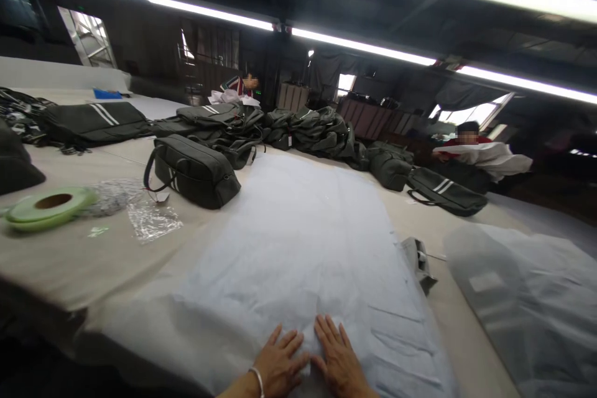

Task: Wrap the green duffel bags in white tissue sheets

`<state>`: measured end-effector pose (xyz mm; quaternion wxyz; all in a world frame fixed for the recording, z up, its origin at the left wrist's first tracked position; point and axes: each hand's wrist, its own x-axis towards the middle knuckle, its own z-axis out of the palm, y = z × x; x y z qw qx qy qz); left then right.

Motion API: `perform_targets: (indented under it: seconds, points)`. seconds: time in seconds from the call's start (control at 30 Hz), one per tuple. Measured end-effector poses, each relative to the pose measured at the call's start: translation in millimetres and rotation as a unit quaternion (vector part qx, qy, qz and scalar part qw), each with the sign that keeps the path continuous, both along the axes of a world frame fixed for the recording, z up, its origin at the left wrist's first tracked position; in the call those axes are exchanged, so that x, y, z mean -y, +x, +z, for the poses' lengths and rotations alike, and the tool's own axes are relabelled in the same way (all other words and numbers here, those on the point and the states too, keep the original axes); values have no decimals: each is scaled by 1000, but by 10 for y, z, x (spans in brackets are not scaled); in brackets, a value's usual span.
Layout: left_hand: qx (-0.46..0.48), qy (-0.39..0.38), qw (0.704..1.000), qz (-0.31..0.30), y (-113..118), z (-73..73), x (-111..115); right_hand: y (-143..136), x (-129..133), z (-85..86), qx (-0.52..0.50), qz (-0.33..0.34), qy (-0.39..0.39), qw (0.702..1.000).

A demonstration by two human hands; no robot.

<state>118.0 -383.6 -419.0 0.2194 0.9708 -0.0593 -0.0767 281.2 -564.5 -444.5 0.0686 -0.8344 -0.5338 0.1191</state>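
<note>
I've got left hand (278,365), right hand (340,357) resting on white sheet (312,230), bottom centre, fingers slightly apart, gripping nothing. Uneven push could bunch it, imo.

I can read no words, numbers or brands. From my fingers (295,345), the white tag (290,140) on the bag pile (324,130) at twelve, the small tag (161,198) beside the handled bag (198,171) between ten and eleven, and the pale rectangle (486,282) on the plastic (550,305) at two o'clock are illegible.
</note>
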Motion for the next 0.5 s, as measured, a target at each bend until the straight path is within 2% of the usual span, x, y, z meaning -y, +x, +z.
perform_targets:
  seconds: [0.1,0.17,0.27,0.33,0.43,0.5]
  points:
    - [-21,7,1000,-7,11,116,12,19,-21,40,-17,4,-15,1000]
    - [-46,22,998,24,67,236,35,21,-29,50,-23,3,-21,1000]
    - [-69,48,993,85,266,409,41,18,-27,38,-30,-2,-25,999]
    - [-52,53,992,97,447,481,9,48,-21,41,-39,-2,-17,999]
    - [-51,62,992,101,688,492,-53,239,-44,124,-51,3,17,999]
    - [-83,74,988,105,794,435,-70,507,-120,250,-31,-9,57,998]
